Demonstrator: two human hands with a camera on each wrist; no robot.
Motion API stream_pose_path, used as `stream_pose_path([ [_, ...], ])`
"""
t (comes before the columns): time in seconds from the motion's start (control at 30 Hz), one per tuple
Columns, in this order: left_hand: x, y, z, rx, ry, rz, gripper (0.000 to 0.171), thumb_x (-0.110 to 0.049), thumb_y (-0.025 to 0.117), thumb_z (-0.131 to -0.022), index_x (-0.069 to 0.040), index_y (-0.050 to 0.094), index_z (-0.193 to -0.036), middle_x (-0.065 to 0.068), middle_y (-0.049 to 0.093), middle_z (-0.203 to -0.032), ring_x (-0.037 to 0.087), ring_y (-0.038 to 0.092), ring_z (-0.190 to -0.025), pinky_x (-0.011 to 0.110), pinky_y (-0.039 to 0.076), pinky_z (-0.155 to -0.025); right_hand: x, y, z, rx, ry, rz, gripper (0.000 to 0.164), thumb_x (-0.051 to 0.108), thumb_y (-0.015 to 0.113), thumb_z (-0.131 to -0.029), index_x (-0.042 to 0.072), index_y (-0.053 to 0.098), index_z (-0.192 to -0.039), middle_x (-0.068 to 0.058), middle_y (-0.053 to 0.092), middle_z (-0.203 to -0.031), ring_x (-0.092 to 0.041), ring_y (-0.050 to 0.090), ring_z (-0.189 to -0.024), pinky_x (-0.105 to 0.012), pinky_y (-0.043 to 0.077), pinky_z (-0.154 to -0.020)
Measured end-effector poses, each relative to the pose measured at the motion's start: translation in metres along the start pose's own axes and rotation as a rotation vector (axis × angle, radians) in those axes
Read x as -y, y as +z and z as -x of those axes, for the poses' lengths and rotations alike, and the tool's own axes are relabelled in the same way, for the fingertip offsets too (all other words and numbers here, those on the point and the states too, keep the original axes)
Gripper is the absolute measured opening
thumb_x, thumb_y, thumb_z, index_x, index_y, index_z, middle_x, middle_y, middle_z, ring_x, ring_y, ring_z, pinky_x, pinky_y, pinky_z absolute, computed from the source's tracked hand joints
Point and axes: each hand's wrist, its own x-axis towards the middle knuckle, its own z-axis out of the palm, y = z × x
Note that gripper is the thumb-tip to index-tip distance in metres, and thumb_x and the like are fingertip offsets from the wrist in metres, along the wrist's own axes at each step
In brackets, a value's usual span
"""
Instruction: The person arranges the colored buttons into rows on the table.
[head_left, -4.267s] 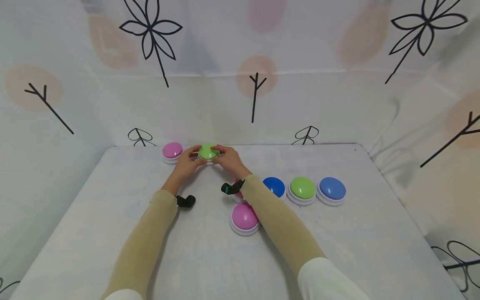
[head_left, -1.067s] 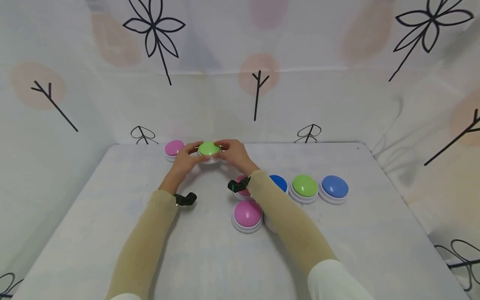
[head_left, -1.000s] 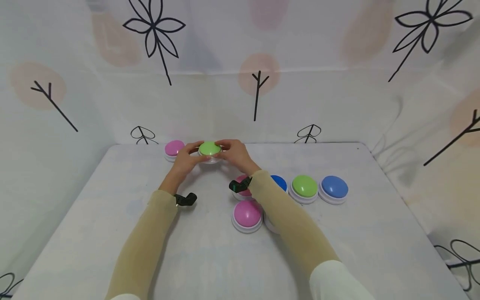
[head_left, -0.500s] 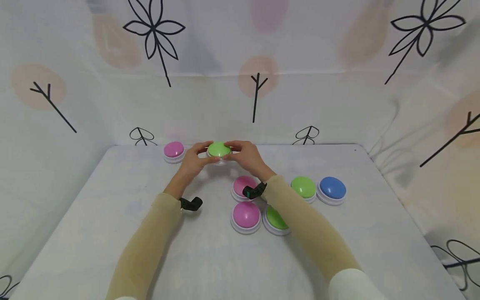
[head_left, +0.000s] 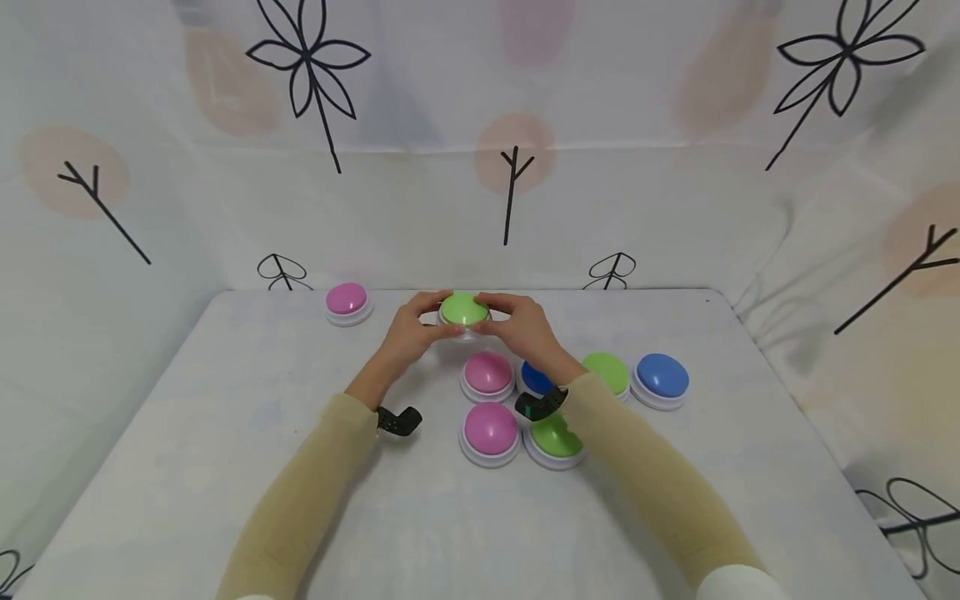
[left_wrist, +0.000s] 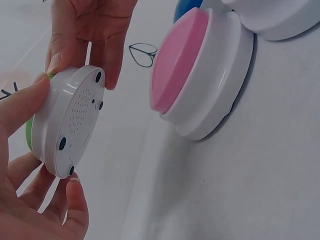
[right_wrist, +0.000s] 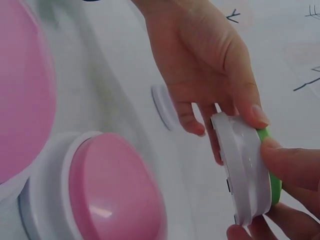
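Observation:
A green buzzer button (head_left: 463,308) with a white base is held between my two hands near the table's back edge. My left hand (head_left: 408,333) grips its left side and my right hand (head_left: 528,333) its right, thumbs in front and fingers behind. In the left wrist view the underside of the green buzzer button (left_wrist: 75,120) shows speaker holes and dark feet, clear of the table. The right wrist view shows the green buzzer button (right_wrist: 245,170) edge-on. Just in front of it on the table stands a pink buzzer button (head_left: 488,372).
Another pink buzzer (head_left: 491,429) and a green buzzer (head_left: 557,436) stand nearer me. Rightward are a dark blue buzzer (head_left: 536,379), partly hidden by my right wrist, a green buzzer (head_left: 606,367) and a lighter blue buzzer (head_left: 663,377). A pink buzzer (head_left: 347,298) sits back left.
Both hands have carried the green buzzer button to the right along the back of the table, away from the far-left pink one. It is lifted, and the other buzzers have stayed put.

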Motion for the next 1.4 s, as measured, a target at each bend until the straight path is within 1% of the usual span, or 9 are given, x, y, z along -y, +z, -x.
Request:
stream_pose_path([
  [0.07,0.008,0.006,-0.004,0.009,0.015,0.005,0.062,-0.033,0.077,-0.076,-0.025,0.053,-0.133,-0.007,0.049,-0.127,0.014,0.043,-0.118,0.038,0.045,-0.093,-0.003,-0.005,0.006,0.003,0.007,-0.003,0.05,0.033,0.075,-0.079,0.023,0.06,-0.126,0.004,0.058,-0.128,-0.016,0.046,-0.125,-0.042,0.038,-0.102],
  [0.17,0.006,0.014,-0.003,0.033,0.024,0.014,0.062,-0.029,0.077,-0.077,-0.022,0.053,-0.133,-0.006,0.049,-0.125,0.014,0.043,-0.117,0.038,0.045,-0.092,-0.007,-0.011,0.014,0.007,0.011,-0.003,0.051,0.033,0.075,-0.079,0.023,0.06,-0.127,0.004,0.057,-0.129,-0.016,0.044,-0.126,-0.046,0.036,-0.104],
  [0.3,0.003,0.022,0.0,0.063,0.03,0.013,0.062,-0.026,0.078,-0.077,-0.02,0.053,-0.133,-0.006,0.05,-0.122,0.013,0.044,-0.116,0.037,0.046,-0.092,-0.012,-0.017,0.023,0.005,0.025,0.001,0.049,0.035,0.074,-0.079,0.025,0.061,-0.125,0.006,0.056,-0.13,-0.018,0.043,-0.127,-0.046,0.037,-0.103],
  [0.43,0.0,0.03,0.001,0.09,0.051,-0.013,0.061,-0.029,0.077,-0.077,-0.022,0.053,-0.133,-0.007,0.05,-0.121,0.012,0.045,-0.115,0.036,0.047,-0.09,-0.018,-0.024,0.033,-0.009,0.05,-0.002,0.049,0.036,0.075,-0.079,0.027,0.061,-0.124,0.01,0.055,-0.13,-0.016,0.044,-0.127,-0.042,0.041,-0.1],
  [0.6,-0.003,0.041,0.003,0.115,0.072,-0.046,0.057,-0.032,0.077,-0.077,-0.026,0.055,-0.13,-0.008,0.051,-0.118,0.01,0.046,-0.113,0.033,0.049,-0.087,-0.025,-0.034,0.047,-0.004,0.063,-0.056,0.049,0.034,0.075,-0.079,0.026,0.06,-0.125,0.01,0.053,-0.132,-0.016,0.045,-0.126,-0.035,0.045,-0.095],
  [0.77,-0.005,0.052,0.005,0.146,0.084,-0.054,0.056,-0.032,0.076,-0.078,-0.025,0.056,-0.129,-0.009,0.052,-0.117,0.01,0.047,-0.112,0.031,0.049,-0.085,-0.03,-0.043,0.06,0.015,0.065,-0.087,0.048,0.033,0.073,-0.081,0.024,0.06,-0.126,0.008,0.051,-0.135,-0.018,0.045,-0.126,-0.034,0.046,-0.094],
  [1.0,-0.007,0.065,0.008,0.211,0.099,-0.049,0.055,-0.034,0.077,-0.077,-0.026,0.056,-0.128,-0.011,0.054,-0.116,0.01,0.049,-0.112,0.029,0.049,-0.085,-0.038,-0.055,0.077,0.018,0.079,-0.068,0.048,0.03,0.073,-0.082,0.02,0.059,-0.126,0.005,0.049,-0.138,-0.02,0.042,-0.129,-0.035,0.045,-0.095],
  [1.2,-0.012,0.078,0.011,0.26,0.124,-0.042,0.055,-0.027,0.078,-0.077,-0.022,0.058,-0.128,-0.009,0.056,-0.117,0.009,0.052,-0.111,0.028,0.049,-0.087,-0.046,-0.064,0.094,-0.008,0.094,-0.069,0.048,0.031,0.075,-0.079,0.021,0.061,-0.124,0.007,0.049,-0.137,-0.018,0.041,-0.13,-0.03,0.046,-0.093],
  [1.4,-0.015,0.091,0.012,0.295,0.173,-0.094,0.052,-0.027,0.078,-0.077,-0.021,0.06,-0.126,-0.012,0.059,-0.114,0.007,0.054,-0.108,0.026,0.049,-0.082,-0.056,-0.073,0.11,-0.007,0.106,-0.058,0.05,0.036,0.076,-0.077,0.024,0.062,-0.123,0.01,0.049,-0.137,-0.016,0.043,-0.128,-0.026,0.046,-0.092],
])
